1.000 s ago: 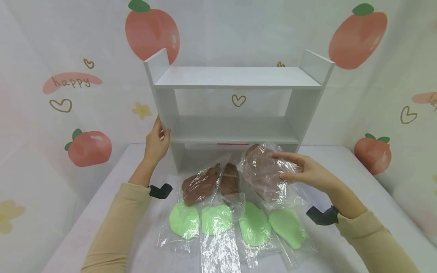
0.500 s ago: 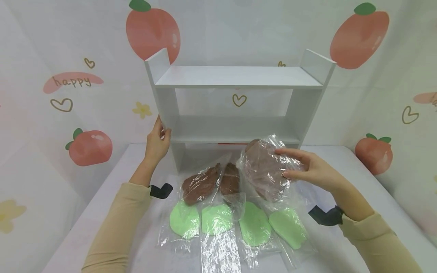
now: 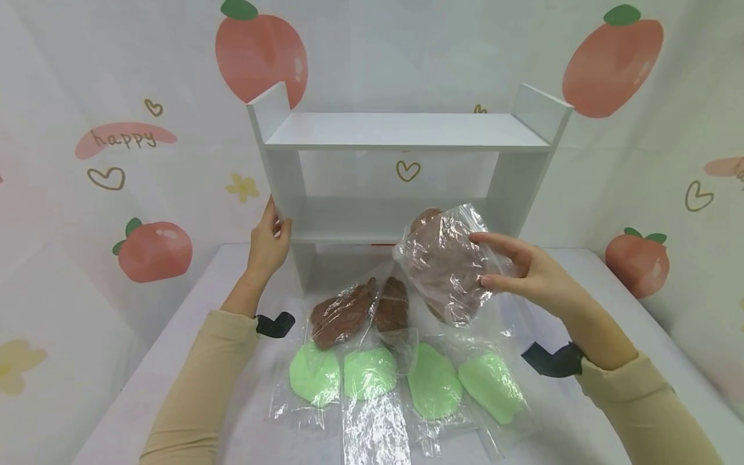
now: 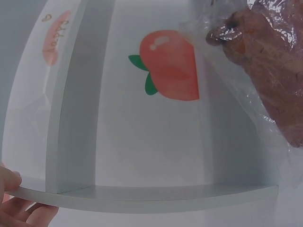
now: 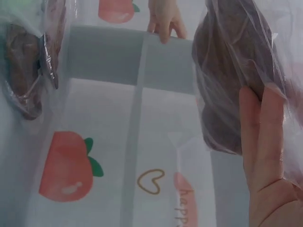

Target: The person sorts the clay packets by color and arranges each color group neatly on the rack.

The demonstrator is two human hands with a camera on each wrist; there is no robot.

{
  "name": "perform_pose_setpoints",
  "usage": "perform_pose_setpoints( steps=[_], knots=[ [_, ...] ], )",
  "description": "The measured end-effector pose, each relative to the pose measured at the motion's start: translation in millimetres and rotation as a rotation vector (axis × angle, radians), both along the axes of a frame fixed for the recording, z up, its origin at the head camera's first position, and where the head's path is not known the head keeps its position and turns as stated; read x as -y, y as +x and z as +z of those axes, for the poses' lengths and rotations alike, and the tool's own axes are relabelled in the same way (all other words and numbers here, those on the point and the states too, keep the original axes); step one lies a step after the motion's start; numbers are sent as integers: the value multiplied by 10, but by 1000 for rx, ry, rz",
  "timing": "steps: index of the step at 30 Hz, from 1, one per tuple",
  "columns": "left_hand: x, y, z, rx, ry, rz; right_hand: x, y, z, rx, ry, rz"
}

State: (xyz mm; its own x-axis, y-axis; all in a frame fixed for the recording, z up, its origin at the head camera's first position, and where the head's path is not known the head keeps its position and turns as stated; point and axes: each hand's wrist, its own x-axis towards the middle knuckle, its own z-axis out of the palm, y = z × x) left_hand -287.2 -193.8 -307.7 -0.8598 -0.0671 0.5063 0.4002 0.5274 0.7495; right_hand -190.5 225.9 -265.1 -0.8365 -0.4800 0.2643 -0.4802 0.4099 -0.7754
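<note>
My right hand (image 3: 529, 274) pinches the right edge of a clear plastic bag (image 3: 444, 271) holding flat brown pieces. The bag is tilted, raised in front of the lower opening of a white shelf (image 3: 407, 129). In the right wrist view, two straight fingers (image 5: 272, 137) lie along this bag; the thumb is hidden there. At the shelf's left side panel, my left hand (image 3: 268, 244) grips the edge, its thumb and fingers on opposite faces in the left wrist view. Two more bags with brown pieces (image 3: 343, 313) lean at the shelf's foot.
Several clear bags with flat green pieces (image 3: 434, 384) lie in a row on the white table (image 3: 192, 336), nearest the person. A printed cloth with peaches (image 3: 261, 55) hangs behind the shelf. Black straps circle both wrists.
My right hand has lifted the bag of brown pieces off the others, upward and slightly left, to the height of the middle board. The left hand stays on the side panel.
</note>
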Motion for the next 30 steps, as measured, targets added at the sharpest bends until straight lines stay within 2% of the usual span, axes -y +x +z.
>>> perform_pose_setpoints(
  steps=[8, 18, 27, 30],
  knots=[
    [-3, -6, 3, -9, -3, -2, 85, 15, 120, -42, -81, 76],
    [-6, 7, 10, 21, -9, -1, 154, 17, 290, -91, -228, 324],
    [13, 8, 3, 52, -5, -46, 215, -27, 460, -116, -339, 319],
    [11, 15, 3, 50, -7, -47, 251, -34, 523, -115, -360, 283]
  ],
)
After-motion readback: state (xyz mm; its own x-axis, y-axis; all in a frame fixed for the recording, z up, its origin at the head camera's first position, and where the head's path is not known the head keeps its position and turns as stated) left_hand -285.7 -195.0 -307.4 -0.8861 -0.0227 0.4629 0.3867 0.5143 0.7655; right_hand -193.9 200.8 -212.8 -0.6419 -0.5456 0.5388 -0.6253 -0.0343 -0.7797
